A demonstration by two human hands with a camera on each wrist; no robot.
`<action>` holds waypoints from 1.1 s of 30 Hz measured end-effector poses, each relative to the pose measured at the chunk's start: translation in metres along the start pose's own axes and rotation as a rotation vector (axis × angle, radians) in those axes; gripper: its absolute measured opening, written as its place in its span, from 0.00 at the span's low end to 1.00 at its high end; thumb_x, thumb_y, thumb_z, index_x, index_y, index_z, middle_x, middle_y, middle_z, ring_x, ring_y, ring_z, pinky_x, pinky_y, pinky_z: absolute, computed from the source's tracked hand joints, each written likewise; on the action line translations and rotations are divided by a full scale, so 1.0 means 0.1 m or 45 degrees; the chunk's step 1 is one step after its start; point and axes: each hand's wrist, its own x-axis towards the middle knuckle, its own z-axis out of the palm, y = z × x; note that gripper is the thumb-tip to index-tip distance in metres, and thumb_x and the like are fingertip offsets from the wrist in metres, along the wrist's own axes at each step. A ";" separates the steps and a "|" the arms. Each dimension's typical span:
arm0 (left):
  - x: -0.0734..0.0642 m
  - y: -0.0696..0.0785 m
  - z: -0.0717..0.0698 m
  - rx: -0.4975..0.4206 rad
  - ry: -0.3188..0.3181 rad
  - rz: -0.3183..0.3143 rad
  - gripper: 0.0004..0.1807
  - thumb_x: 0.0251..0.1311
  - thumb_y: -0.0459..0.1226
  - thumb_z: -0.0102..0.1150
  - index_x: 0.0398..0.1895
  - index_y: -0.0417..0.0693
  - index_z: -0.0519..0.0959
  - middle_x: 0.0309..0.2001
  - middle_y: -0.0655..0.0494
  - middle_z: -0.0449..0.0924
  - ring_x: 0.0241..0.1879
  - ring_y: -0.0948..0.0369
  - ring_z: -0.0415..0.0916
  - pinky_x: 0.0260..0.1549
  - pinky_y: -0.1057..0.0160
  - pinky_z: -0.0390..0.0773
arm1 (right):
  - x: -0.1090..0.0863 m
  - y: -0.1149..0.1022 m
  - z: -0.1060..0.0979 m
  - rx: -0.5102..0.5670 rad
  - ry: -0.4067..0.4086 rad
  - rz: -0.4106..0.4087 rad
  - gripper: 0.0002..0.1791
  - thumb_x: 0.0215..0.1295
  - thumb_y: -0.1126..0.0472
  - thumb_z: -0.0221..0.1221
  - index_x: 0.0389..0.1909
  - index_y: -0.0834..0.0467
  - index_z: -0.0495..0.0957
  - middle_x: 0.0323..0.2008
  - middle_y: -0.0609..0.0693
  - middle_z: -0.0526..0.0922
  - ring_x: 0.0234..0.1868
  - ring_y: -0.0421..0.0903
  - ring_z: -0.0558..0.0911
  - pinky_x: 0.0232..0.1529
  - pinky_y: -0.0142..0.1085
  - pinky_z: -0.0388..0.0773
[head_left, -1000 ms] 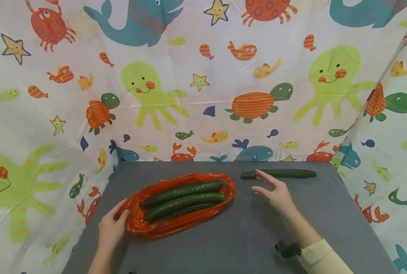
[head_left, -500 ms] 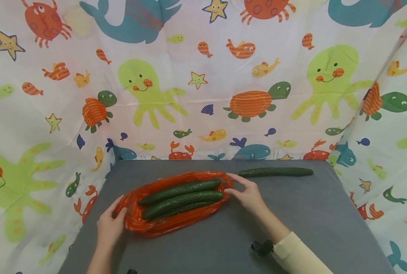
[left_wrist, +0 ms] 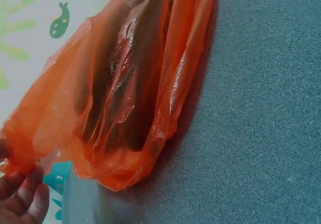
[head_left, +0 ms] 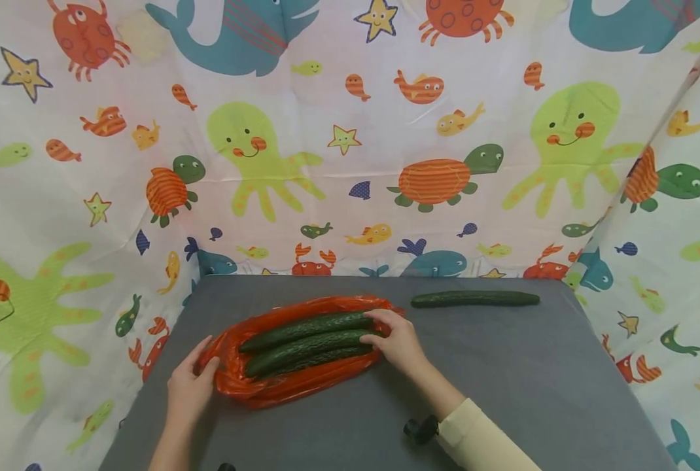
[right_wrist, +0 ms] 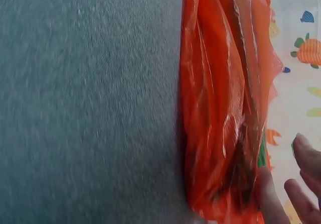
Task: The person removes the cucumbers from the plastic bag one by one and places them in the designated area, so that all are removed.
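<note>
An orange-red plastic bag [head_left: 291, 394] lies on the grey table with its top spread apart. Inside rest three long dark green cucumbers, among them a front one [head_left: 326, 359], a middle one [head_left: 309, 348] and a back one [head_left: 303, 329]. My left hand [head_left: 189, 386] pinches the bag's left end; in the left wrist view its fingers [left_wrist: 32, 196] curl on the gathered plastic. Over the bag's right end, my right hand [head_left: 402, 340] has thumb and fingers apart around the cucumbers' ends. Whether it touches them is unclear.
Another cucumber [head_left: 475, 299] lies alone near the back edge of the grey table [head_left: 503, 392], right of the bag. A white curtain [head_left: 338, 98] printed with sea animals stands behind the table and along both sides.
My right hand has come left from near the lone cucumber, past the bag's right rim, to the ends of the cucumbers inside. The left hand stays at the bag's left end.
</note>
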 end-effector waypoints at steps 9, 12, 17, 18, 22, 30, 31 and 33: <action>0.00 0.01 0.02 0.038 0.015 -0.032 0.27 0.73 0.47 0.55 0.74 0.62 0.69 0.51 0.44 0.81 0.40 0.53 0.74 0.28 0.64 0.73 | -0.01 0.04 0.21 -0.120 -0.117 0.041 0.28 0.56 0.58 0.73 0.60 0.50 0.81 0.62 0.49 0.80 0.62 0.54 0.78 0.56 0.52 0.80; 0.01 0.01 0.04 0.048 0.028 -0.027 0.27 0.72 0.46 0.55 0.74 0.61 0.69 0.49 0.45 0.81 0.37 0.54 0.73 0.27 0.64 0.72 | -0.01 0.04 0.28 -0.170 -0.142 0.063 0.29 0.57 0.58 0.73 0.61 0.49 0.81 0.63 0.50 0.78 0.64 0.55 0.77 0.59 0.55 0.77; 0.01 0.02 0.05 0.050 0.032 -0.029 0.27 0.72 0.46 0.56 0.74 0.61 0.69 0.48 0.45 0.81 0.37 0.54 0.73 0.26 0.64 0.71 | -0.01 0.02 0.38 -0.249 -0.129 0.073 0.29 0.57 0.57 0.73 0.61 0.50 0.81 0.61 0.52 0.79 0.62 0.57 0.77 0.58 0.55 0.78; 0.01 0.02 0.05 0.047 0.028 -0.030 0.27 0.73 0.46 0.55 0.74 0.61 0.69 0.49 0.45 0.80 0.38 0.53 0.73 0.26 0.64 0.71 | -0.02 0.01 0.40 -0.265 -0.119 0.070 0.29 0.57 0.57 0.74 0.61 0.50 0.81 0.60 0.52 0.79 0.61 0.58 0.77 0.58 0.55 0.77; 0.00 0.02 0.04 0.037 0.005 -0.031 0.27 0.73 0.46 0.54 0.75 0.61 0.68 0.55 0.44 0.80 0.43 0.51 0.73 0.28 0.64 0.72 | -0.02 -0.07 0.46 -0.345 -0.071 0.066 0.29 0.55 0.58 0.75 0.60 0.51 0.82 0.58 0.54 0.79 0.58 0.61 0.76 0.55 0.55 0.78; 0.00 0.02 0.04 0.041 -0.026 -0.017 0.28 0.74 0.47 0.53 0.76 0.61 0.66 0.65 0.42 0.75 0.53 0.49 0.73 0.37 0.63 0.73 | -0.01 -0.09 0.53 -0.453 0.036 0.123 0.24 0.51 0.54 0.77 0.52 0.46 0.87 0.49 0.47 0.79 0.47 0.51 0.75 0.38 0.41 0.77; 0.00 0.02 0.04 0.036 -0.031 -0.015 0.28 0.74 0.47 0.53 0.76 0.62 0.66 0.65 0.42 0.75 0.54 0.49 0.74 0.38 0.63 0.74 | -0.01 -0.08 0.53 -0.456 0.045 0.123 0.22 0.51 0.53 0.76 0.50 0.45 0.88 0.48 0.46 0.79 0.47 0.51 0.75 0.37 0.40 0.77; 0.00 0.02 0.04 0.025 -0.040 -0.009 0.28 0.74 0.47 0.52 0.76 0.62 0.65 0.65 0.42 0.75 0.53 0.49 0.74 0.36 0.64 0.74 | -0.01 -0.08 0.53 -0.449 0.064 0.107 0.20 0.51 0.53 0.76 0.48 0.46 0.88 0.47 0.45 0.79 0.46 0.50 0.76 0.37 0.39 0.77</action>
